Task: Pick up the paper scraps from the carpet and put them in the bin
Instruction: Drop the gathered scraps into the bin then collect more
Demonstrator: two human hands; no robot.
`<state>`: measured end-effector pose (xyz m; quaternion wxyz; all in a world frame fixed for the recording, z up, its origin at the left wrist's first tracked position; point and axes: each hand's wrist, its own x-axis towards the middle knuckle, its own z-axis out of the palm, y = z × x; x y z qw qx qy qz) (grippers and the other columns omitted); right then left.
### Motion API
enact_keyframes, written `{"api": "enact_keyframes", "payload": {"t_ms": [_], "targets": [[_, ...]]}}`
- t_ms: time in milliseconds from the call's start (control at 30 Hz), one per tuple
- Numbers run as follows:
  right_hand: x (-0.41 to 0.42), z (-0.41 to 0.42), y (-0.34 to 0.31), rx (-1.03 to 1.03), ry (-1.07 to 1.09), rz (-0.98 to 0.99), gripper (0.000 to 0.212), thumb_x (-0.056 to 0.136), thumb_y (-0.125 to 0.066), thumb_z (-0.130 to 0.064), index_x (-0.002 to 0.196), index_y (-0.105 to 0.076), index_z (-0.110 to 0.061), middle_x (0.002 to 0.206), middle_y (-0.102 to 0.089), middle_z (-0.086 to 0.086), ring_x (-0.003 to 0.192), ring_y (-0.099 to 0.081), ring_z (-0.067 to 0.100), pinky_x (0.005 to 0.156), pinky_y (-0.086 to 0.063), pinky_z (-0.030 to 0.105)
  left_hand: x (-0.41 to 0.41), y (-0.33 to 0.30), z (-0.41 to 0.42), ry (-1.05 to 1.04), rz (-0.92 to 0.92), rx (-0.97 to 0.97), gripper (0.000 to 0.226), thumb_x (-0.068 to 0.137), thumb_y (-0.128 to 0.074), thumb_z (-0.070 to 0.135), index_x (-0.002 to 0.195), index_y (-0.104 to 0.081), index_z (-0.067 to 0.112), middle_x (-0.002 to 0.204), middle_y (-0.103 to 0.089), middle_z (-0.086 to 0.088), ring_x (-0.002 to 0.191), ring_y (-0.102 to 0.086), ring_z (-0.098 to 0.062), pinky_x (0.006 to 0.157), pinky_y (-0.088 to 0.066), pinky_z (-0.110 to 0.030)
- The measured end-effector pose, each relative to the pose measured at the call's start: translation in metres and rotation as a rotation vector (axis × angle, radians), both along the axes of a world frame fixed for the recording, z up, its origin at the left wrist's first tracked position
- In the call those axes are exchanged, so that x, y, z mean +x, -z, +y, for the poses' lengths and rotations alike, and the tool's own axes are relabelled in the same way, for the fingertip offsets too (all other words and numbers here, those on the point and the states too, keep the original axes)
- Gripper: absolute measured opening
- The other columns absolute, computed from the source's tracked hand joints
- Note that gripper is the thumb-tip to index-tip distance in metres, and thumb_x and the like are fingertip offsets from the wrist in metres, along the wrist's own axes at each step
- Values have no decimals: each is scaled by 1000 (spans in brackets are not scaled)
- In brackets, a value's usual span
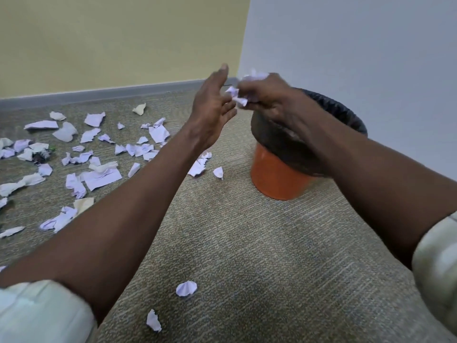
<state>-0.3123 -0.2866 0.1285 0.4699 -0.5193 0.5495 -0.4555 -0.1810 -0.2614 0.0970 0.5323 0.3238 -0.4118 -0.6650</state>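
My right hand [267, 95] grips a bunch of crumpled white paper scraps [238, 96] just left of and above the bin's rim. The orange bin [277, 179], lined with a black bag [346, 115], stands on the carpet near the corner. My left hand [212, 107] is raised beside the scraps with straight fingers, holding nothing. Several torn scraps [99, 177] lie scattered over the carpet at the left. Two single scraps, one [186, 288] and another [153, 320], lie near the bottom centre.
A yellow wall [123, 40] with a grey skirting board runs behind the scraps, and a pale grey wall [358, 45] stands right behind the bin. A small dark object [42, 155] lies among the scraps at the far left.
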Motion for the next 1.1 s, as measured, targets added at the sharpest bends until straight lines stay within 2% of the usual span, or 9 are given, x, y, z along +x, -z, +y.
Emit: {"api": "enact_keyframes", "payload": {"t_ms": [100,233,333,400,500,667,767,900,1100], "targets": [[-46,-9,-15,-55,200,-41,18,69,-63,9,65,-61,-8,87,-72,20,73,-67,25,62,-53,29,-21,-15,8,19,-76,-21,39,97,-53,46,129,-45,26,130,-49,-22,124,-51,-33,109,-42,-49],[-91,-15,-13,-77,461,228,13,58,-68,-5,60,-59,-14,62,-63,2,52,-57,16,51,-42,24,-33,1,15,88,-196,-39,60,96,-53,48,145,-40,16,144,-46,-21,125,-53,-33,105,-46,-49],[-113,-12,-3,-31,550,627,15,60,-67,-17,57,-53,-16,56,-53,-6,51,-52,7,44,-38,15,-33,13,20,115,-257,-42,45,95,-55,49,131,-48,22,140,-52,-15,120,-58,-31,101,-50,-46],[-124,-15,9,-25,526,700,14,58,-67,-18,64,-55,-16,57,-57,-1,55,-58,16,45,-43,20,-35,16,22,111,-270,-41,37,94,-56,50,121,-48,25,137,-54,-12,117,-60,-29,99,-52,-45],[-132,-12,18,37,403,542,41,63,-77,-23,91,-48,-15,78,-65,12,64,-64,25,42,-46,25,-36,18,24,97,-280,-43,36,94,-56,51,119,-48,26,135,-55,-9,115,-61,-27,97,-53,-45],[-139,-24,22,160,448,638,102,64,-78,-46,142,-26,-5,136,-43,17,121,-48,32,88,-51,43,-33,23,24,54,-294,-29,26,93,-59,48,110,-56,29,131,-59,-4,113,-63,-25,95,-54,-44],[-134,-33,24,87,485,653,77,64,-70,-42,127,-42,-8,122,-50,12,110,-51,28,80,-48,36,-29,28,24,30,-274,1,17,94,-60,44,103,-58,30,130,-60,-3,111,-65,-24,94,-54,-43],[-123,-41,24,-106,509,752,53,81,-63,-27,129,-50,-8,130,-50,13,121,-48,26,97,-41,29,-25,38,23,5,-269,30,27,92,-61,47,111,-57,27,130,-60,-4,110,-65,-23,88,-56,-40],[-95,-50,28,-435,449,832,33,81,-56,-21,112,-58,-9,115,-54,11,105,-54,22,85,-40,25,-14,52,22,-34,-286,70,26,93,-60,45,111,-57,27,126,-62,-1,108,-66,-21,85,-55,-38]]}}
